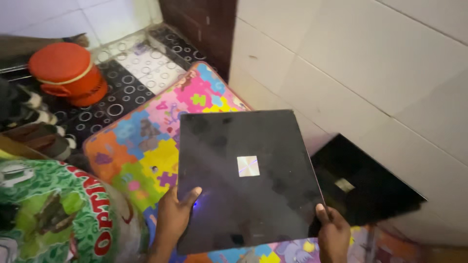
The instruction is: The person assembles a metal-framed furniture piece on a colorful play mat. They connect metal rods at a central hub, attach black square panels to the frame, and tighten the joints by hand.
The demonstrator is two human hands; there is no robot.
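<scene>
Filling the centre of the frame, a black square panel [248,175] with a small silver square at its middle is held up by two hands. The left hand [174,219] is closed on the panel's lower left edge, thumb laid on the glossy face. The right hand [333,233] is closed on the lower right corner, thumb pressed on top. The panel is tilted slightly and is held above a puzzle-patterned mat [146,146] in bright colours, seen at centre left. At right, a white tiled wall [370,63] is seen, with a dark square opening [365,185] in it just beside the panel's right edge. In the upper left, an orange lidded pot [66,70] is set on a black floor with ring patterns. A green printed sack [53,214] is seen at lower left.
</scene>
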